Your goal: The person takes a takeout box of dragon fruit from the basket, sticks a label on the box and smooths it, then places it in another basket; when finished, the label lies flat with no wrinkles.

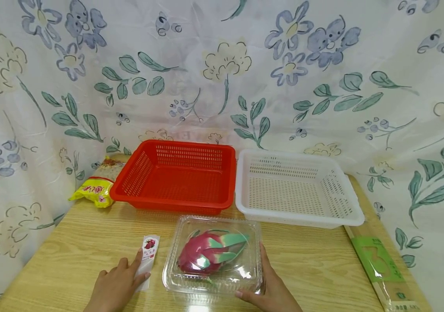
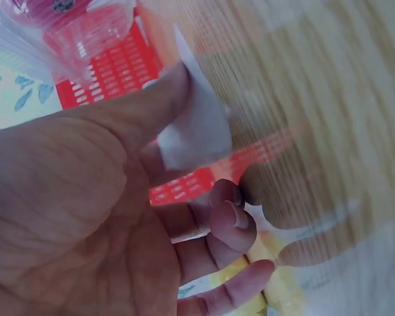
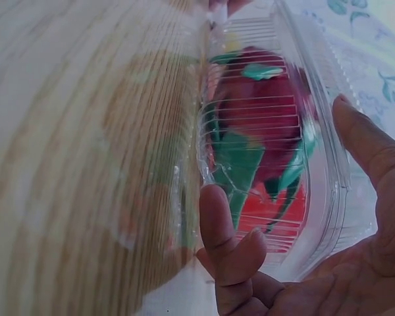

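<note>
A clear plastic clamshell box [image 1: 245, 273] stands on the table's near middle, its lid down over a pink dragon fruit [image 1: 202, 253] with green leaf tips. My right hand [image 1: 274, 286] grips the box's right side. In the right wrist view the thumb of this hand [image 3: 382, 191] lies against the lid edge and the fingers are at the base. Left of the box, my left hand [image 1: 116, 281] pinches a white label strip [image 1: 148, 262] printed with a red fruit picture. Its thumb lies over the strip [image 2: 201, 131] in the left wrist view; the index finger is partly hidden behind it.
Behind the box stand a red basket [image 1: 175, 206] and a white basket [image 1: 296, 216], side by side. A yellow food packet [image 1: 99, 186] leans by the red one. At the right table edge lies a flat green-labelled package [image 1: 378, 260]. A floral curtain [image 1: 222, 108] hangs behind.
</note>
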A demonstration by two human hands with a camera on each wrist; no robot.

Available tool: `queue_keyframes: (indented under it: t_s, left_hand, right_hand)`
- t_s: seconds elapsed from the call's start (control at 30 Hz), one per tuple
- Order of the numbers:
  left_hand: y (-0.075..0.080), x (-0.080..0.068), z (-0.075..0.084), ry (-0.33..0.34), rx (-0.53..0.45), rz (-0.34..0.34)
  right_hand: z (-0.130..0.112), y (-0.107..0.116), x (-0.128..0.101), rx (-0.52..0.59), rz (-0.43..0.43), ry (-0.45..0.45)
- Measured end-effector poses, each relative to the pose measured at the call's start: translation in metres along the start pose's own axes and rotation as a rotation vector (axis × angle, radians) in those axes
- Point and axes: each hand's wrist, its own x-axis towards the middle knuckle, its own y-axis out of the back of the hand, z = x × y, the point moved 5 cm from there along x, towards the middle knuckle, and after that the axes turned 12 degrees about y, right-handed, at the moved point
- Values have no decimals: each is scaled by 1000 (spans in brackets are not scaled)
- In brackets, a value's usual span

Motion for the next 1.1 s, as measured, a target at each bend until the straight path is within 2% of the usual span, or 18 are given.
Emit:
queue_keyframes:
  t_s: [0.1, 0.3, 0.53, 0.6, 0.73, 0.9, 0.97, 1.1]
  left_hand:
    - [2, 0, -1, -29, -24, 38]
    - [4, 3, -2, -55, -141, 27]
    - [12, 5, -5, 55, -300, -42]
    - [15, 5, -5, 68, -358, -40]
    - [21, 3, -3, 81, -540, -25]
    - [29, -3, 2, 60, -806, 47]
    - [34, -5, 3, 36, -875, 99]
    - [41, -8, 6, 7, -976, 170]
  right_hand:
    - [-1, 1, -1, -6, 6, 0]
    - [1, 1, -3, -27, 0, -1]
    - [2, 1, -4, 3, -5, 7]
    - [1, 1, -4, 7, -6, 11]
    - [2, 1, -5, 7, -13, 24]
    - [5, 0, -5, 13, -31, -21]
    - [5, 1, -6, 17, -34, -45]
    - [5, 2, -7, 36, -41, -19]
